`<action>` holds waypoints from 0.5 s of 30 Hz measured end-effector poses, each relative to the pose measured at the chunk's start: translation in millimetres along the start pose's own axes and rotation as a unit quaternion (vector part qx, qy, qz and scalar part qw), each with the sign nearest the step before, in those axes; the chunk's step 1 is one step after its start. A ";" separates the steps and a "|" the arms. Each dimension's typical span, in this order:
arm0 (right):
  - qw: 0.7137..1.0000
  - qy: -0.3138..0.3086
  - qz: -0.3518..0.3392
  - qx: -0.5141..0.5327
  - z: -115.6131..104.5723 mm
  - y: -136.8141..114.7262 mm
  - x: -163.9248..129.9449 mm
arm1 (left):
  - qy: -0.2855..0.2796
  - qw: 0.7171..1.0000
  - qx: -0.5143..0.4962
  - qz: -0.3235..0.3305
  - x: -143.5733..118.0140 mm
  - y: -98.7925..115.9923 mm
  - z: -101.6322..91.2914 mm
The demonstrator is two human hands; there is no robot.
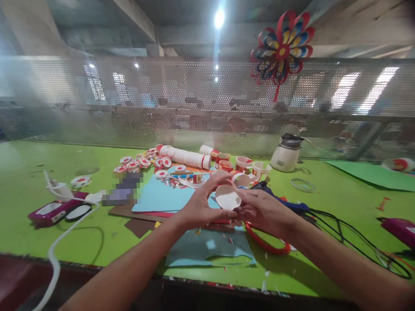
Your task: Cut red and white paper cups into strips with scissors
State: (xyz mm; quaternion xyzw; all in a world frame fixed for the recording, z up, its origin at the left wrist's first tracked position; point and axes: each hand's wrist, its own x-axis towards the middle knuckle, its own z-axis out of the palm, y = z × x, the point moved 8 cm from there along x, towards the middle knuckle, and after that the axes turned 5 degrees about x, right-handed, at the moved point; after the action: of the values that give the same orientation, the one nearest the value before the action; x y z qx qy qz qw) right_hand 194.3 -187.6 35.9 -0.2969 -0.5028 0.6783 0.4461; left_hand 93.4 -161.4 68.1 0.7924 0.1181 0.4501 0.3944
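Hands met over the green table (23, 182), the left hand (199, 204) and right hand (263, 212) both pinching a small white paper cup (227, 197) held up between them, above blue paper (161, 196), near more cups (244, 165).

Paper pinwheel (282, 47) on mesh; white pot (286, 154) (dark lid); stacked cups (185, 157).

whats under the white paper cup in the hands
Below the white paper cup lie a light blue paper sheet and a red ring; the hands cover the rest.
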 end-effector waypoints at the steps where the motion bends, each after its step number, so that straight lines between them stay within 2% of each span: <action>1: 1.000 0.001 0.004 0.005 -2.2 2.7 1.3 | -0.008 0.999 0.032 0.007 -0.1 1.3 0.7; 5: 1.000 -0.004 0.014 0.017 -6.4 12.0 3.6 | -0.039 0.990 0.130 0.036 -0.5 6.8 4.3; 15: 0.999 -0.019 0.021 0.027 -16.2 24.2 -4.1 | -0.120 0.985 0.120 -0.023 -5.1 -14.2 12.5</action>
State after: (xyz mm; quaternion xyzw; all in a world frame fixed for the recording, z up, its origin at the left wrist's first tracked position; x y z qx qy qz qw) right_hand 202.4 -186.9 7.7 -0.2824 -0.4865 0.7064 0.4296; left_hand 103.0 -161.3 51.0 0.8796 0.1409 0.3247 0.3179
